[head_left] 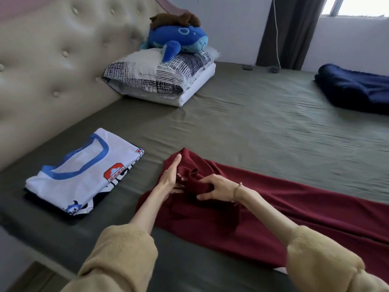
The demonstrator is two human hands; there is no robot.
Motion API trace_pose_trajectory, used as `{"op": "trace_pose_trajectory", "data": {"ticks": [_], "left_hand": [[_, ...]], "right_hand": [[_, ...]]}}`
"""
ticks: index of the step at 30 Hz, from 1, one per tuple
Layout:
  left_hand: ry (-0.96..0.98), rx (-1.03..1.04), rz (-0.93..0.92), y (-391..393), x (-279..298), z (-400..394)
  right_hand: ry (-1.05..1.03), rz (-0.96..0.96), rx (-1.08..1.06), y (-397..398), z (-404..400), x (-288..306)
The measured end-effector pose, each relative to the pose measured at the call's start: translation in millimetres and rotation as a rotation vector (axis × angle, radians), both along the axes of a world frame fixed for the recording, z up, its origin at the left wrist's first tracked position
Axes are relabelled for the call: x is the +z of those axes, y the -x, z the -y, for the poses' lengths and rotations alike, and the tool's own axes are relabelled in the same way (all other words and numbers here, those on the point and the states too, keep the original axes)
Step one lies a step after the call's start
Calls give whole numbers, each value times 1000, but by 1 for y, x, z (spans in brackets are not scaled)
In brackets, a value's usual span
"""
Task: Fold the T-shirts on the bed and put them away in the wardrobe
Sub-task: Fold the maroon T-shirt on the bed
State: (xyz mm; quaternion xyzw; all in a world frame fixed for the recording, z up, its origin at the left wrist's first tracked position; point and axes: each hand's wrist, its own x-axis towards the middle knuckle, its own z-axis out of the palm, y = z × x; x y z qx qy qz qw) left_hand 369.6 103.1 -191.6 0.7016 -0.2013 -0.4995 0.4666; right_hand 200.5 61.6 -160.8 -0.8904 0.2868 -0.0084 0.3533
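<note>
1. Fingers of the left hand [169, 178] lie straight and together, edge-on against the dark red T-shirt [263, 207], pressing the cloth flat near its upper end; nothing is curled round the fabric on that side.
2. Fingers of the right hand [216, 189] are curled into a bunched fold of the same red cloth, thumb below and fingertips above, pinching it up off the bed [242, 127].
3. The red T-shirt lies spread along the near edge of the bed, running off toward the right edge, with only its left end gathered between the two hands.
4. A white T-shirt with blue trim [84, 173] sits already folded near the bed's left edge, on top of something dark, well apart from the red one.
5. Judging by this, the step in hand is folding the second shirt, most likely tucking in a sleeve or the neck end.
6. Next, the pinched fold wants carrying over the flat left hand as a crease line, then smoothing.
7. No wardrobe shows, so putting away is not yet begun.
</note>
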Motion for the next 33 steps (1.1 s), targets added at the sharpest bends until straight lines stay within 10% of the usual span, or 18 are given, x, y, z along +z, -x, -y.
{"op": "trace_pose_trajectory", "data": {"ticks": [5, 19, 33], "left_hand": [[-96, 14, 324, 2, -7, 3], [-112, 39, 195, -24, -46, 33], [-117, 41, 635, -13, 1, 27]], "right_hand": [[-50, -35, 46, 2, -8, -2], [-290, -1, 11, 2, 8, 13], [-465, -4, 30, 0, 13, -3]]}}
